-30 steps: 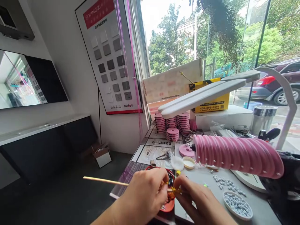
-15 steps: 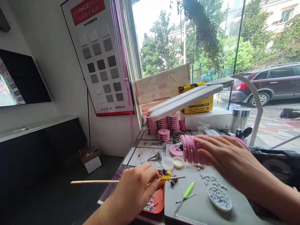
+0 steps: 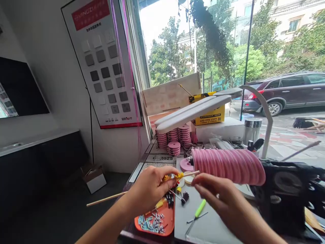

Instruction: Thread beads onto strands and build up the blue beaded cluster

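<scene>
My left hand (image 3: 154, 186) is closed round a thin wooden stick (image 3: 106, 199) with a yellow beaded piece (image 3: 179, 176) on it. The stick's tip points right, towards my right hand (image 3: 215, 191). That hand has its thumb and fingertips close together near the tip; whether anything small is between them cannot be made out. Behind it lies a row of pink discs (image 3: 228, 164) on a black machine (image 3: 284, 193). An orange tray (image 3: 166, 230) with small metal parts sits below my left hand. A green-handled tool (image 3: 200, 208) lies on the grey board (image 3: 215, 227).
Stacked pink spools (image 3: 184, 135) stand at the back beneath a white lamp (image 3: 193, 113). Behind are a yellow box (image 3: 210, 115) and a metal canister (image 3: 252, 130). A dark tassel (image 3: 185, 197) lies near the tray. The table's left edge drops to the floor.
My right hand has come off the pink discs and moved left and down to the stick's tip. My left hand has risen slightly, tilting the stick. The view has shifted.
</scene>
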A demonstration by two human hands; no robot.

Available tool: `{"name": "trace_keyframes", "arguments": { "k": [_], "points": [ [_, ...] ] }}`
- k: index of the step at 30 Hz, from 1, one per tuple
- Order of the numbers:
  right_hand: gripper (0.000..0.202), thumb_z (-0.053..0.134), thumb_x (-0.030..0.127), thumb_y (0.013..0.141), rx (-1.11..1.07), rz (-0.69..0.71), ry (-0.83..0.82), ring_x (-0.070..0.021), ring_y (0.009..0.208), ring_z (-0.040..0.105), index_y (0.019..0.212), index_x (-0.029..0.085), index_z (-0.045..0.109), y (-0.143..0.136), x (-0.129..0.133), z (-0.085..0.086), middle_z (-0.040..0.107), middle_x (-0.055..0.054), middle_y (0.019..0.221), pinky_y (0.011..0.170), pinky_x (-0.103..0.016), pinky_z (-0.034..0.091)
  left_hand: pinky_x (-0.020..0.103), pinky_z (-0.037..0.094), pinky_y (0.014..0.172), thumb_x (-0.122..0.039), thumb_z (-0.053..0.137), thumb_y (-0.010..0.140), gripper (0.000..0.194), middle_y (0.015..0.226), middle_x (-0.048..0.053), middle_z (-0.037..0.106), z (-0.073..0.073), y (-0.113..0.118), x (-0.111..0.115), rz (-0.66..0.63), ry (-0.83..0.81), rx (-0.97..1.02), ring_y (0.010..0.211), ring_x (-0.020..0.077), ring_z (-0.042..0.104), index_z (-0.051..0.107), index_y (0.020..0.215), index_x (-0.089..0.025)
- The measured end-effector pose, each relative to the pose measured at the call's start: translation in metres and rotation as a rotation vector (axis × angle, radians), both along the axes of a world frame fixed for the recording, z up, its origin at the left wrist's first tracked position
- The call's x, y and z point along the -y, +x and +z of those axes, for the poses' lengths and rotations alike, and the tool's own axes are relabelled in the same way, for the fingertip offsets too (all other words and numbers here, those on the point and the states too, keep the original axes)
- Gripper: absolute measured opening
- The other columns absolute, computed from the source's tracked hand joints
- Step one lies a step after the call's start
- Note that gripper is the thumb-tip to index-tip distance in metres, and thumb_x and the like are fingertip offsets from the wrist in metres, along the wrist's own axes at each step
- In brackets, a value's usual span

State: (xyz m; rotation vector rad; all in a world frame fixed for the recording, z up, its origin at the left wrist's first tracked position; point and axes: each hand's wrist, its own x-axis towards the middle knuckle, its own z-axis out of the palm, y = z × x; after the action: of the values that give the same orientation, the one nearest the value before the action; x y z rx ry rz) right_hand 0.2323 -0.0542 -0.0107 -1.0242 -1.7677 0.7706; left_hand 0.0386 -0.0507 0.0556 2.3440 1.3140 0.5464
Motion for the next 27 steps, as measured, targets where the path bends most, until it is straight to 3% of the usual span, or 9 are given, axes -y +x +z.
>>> {"name": "trace_keyframes", "arguments": {
  "k": [3,6,13,19,21,23,27],
  "points": [
    [0.034,0.062,0.046,0.071,-0.408,0.225,-0.258,-0.0119,0.06,0.048,0.091,0.019,0.065,-0.034,-0.001,-0.025,0.059,-0.001,0.072,0.052,-0.022,0.039,0.022,0.04,0.07,-0.023,0.047,0.086,0.022,0.082,-0.002,0.065,0.003,-0.001,0.001,-0.03,-0.062,0.006,0.074,0.0141,0.056,0.064,0.1,-0.021],
    [0.034,0.068,0.049,0.067,-0.656,0.331,-0.332,-0.0096,0.055,0.045,0.082,0.019,0.068,-0.054,-0.008,-0.033,0.055,0.001,0.064,0.05,-0.021,0.036,0.022,0.041,0.069,-0.025,0.049,0.086,0.024,0.083,-0.002,0.065,0.008,-0.003,0.003,-0.022,-0.096,0.0,0.073,0.0135,0.055,0.062,0.106,-0.022],
    [0.027,0.066,0.047,0.072,-0.682,0.227,-0.302,-0.0093,0.057,0.045,0.078,0.022,0.073,-0.045,-0.006,-0.036,0.058,0.001,0.06,0.055,-0.02,0.036,0.025,0.041,0.078,-0.022,0.047,0.086,0.029,0.091,0.001,0.067,0.014,-0.009,0.005,-0.024,-0.171,0.008,0.082,0.0163,0.056,0.063,0.11,-0.019],
    [0.028,0.067,0.048,0.069,-0.678,0.149,-0.317,-0.0122,0.064,0.053,0.073,0.02,0.07,-0.039,-0.001,-0.029,0.065,-0.001,0.069,0.062,-0.021,0.041,0.026,0.041,0.074,-0.028,0.048,0.086,0.026,0.089,0.001,0.067,0.011,-0.016,0.007,-0.019,-0.203,0.048,0.081,0.017,0.056,0.064,0.105,-0.02],
    [0.031,0.065,0.05,0.07,-0.655,0.102,-0.312,-0.0148,0.066,0.058,0.075,0.02,0.069,-0.034,-0.001,-0.028,0.068,-0.003,0.07,0.063,-0.023,0.044,0.025,0.04,0.072,-0.028,0.049,0.086,0.024,0.087,0.0,0.066,0.01,-0.02,0.009,-0.003,-0.202,0.064,0.078,0.0153,0.054,0.064,0.103,-0.021],
    [0.031,0.063,0.05,0.071,-0.576,-0.038,-0.214,-0.0173,0.068,0.062,0.08,0.021,0.069,-0.024,-0.001,-0.026,0.07,-0.003,0.072,0.064,-0.025,0.047,0.023,0.039,0.069,-0.028,0.049,0.086,0.023,0.083,-0.002,0.064,0.011,-0.024,0.012,0.012,-0.191,0.077,0.073,0.0133,0.051,0.065,0.102,-0.022],
    [0.023,0.056,0.039,0.075,-0.18,-0.498,0.234,-0.0181,0.065,0.064,0.084,0.024,0.07,0.0,-0.004,-0.006,0.071,-0.002,0.074,0.061,-0.027,0.045,0.021,0.038,0.068,-0.027,0.049,0.086,0.023,0.083,-0.002,0.062,0.018,-0.026,0.017,0.035,-0.162,0.059,0.071,0.0123,0.049,0.066,0.101,-0.022]
  ]
}}
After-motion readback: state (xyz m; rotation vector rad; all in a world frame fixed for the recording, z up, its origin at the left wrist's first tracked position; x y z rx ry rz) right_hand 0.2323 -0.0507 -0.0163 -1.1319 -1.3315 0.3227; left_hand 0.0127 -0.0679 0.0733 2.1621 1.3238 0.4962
